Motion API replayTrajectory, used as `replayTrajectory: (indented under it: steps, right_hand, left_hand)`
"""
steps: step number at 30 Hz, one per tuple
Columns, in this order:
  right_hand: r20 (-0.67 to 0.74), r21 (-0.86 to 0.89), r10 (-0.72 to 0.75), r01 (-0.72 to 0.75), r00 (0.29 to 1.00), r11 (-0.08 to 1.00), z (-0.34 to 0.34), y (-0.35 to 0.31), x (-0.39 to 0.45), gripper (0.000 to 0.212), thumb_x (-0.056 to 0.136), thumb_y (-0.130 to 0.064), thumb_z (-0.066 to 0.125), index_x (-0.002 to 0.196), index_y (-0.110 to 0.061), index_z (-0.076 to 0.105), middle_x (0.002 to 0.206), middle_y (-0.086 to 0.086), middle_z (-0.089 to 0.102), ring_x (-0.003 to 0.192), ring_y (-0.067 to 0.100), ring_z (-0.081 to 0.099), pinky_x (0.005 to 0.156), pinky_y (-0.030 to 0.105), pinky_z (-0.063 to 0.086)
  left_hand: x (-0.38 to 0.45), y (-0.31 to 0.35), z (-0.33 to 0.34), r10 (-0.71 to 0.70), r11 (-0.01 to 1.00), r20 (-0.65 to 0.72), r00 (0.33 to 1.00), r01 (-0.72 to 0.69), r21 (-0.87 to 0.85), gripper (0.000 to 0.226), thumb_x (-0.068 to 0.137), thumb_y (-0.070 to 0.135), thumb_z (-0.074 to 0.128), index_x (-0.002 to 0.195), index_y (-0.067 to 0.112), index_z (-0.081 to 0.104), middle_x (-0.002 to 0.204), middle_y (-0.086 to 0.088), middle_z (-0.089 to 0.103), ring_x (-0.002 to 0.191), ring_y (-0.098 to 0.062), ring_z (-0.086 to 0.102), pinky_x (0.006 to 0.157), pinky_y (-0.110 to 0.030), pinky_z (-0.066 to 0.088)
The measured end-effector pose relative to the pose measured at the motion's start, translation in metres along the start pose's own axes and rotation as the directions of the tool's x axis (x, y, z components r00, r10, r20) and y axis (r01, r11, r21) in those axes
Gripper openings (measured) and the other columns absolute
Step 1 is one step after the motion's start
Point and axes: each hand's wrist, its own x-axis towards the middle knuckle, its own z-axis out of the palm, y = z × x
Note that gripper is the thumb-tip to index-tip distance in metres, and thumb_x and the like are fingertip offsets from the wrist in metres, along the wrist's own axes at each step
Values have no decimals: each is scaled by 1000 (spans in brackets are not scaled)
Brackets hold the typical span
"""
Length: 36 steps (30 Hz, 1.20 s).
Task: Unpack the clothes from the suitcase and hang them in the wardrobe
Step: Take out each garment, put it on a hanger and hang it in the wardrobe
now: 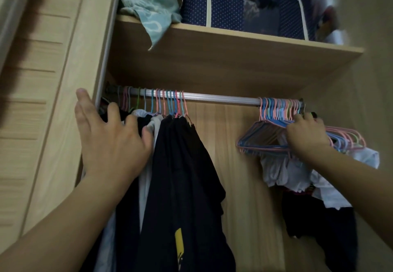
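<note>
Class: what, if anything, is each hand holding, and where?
Right hand grips the empty hangers just below their hooks. Left hand presses open against hung clothes.

Left hand [110,135] presses hung dark clothes [180,186] aside; right hand [306,135] grips bunched empty hangers [265,131] on the rail [221,98].

Both arms raised and extended fwd/up. Your left hand [110,135]: back toward you, fingers straight, slightly spread, thumb out to the right. Your right hand [306,135]: higher reach, wrist bent, fingers curled in a grip.
</note>
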Motion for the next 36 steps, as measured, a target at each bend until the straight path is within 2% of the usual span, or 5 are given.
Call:
replayTrajectory:
  steps: [19, 22, 27, 31, 36]
  right_hand:
    - [-34, 518, 92, -61, 995, 853, -59, -25, -61, 29, 88, 2, 56, 117, 3, 53, 110, 30, 63, 102, 50, 62, 78, 51, 51]
    - [39, 618, 84, -90, 996, 781, -40, -10, -144, 23, 87, -1, 55, 111, 0, 52, 102, 32, 63, 95, 51, 61, 69, 50, 45]
    - [326, 758, 157, -357, 932, 545, 19, 40, -381, 23, 101, -35, 44, 93, -19, 58, 81, 2, 73, 66, 30, 71, 61, 45, 56]
    - [599, 700, 173, -616, 782, 362, -3, 109, -575, 17, 105, -16, 50, 93, -17, 63, 77, -11, 71, 54, 7, 67, 56, 23, 55]
    - [832, 441, 211, -842, 514, 311, -50, 238, -736, 17, 101, -10, 54, 88, -10, 66, 78, -10, 72, 54, 12, 67, 53, 24, 54]
  left_hand:
    - [-14, -3, -17, -31, 969, 49, 998, 42, -245, 57, 88, 44, 42, 118, 4, 69, 146, -28, 41, 148, -56, 1, 120, -64, 1]
    - [-60, 19, -34, 8, 839, -71, 997, -45, -542, 36, 90, 26, 51, 111, 2, 66, 142, -28, 44, 145, -47, 26, 122, -54, 15]
    - [-224, 103, -83, 153, 241, 106, 982, 67, -968, 18, 87, 5, 54, 98, 1, 67, 116, -16, 59, 108, -20, 56, 95, -20, 40]
    - [-396, 162, -122, 443, 138, 484, 755, 476, -868, 27, 84, 17, 46, 102, 10, 65, 117, -11, 58, 107, -21, 55, 93, -18, 37]
    - [-566, 189, -192, 735, 325, 605, 305, 625, -710, 51, 88, 21, 63, 138, 15, 54, 145, -13, 40, 132, -28, 42, 113, -38, 39]
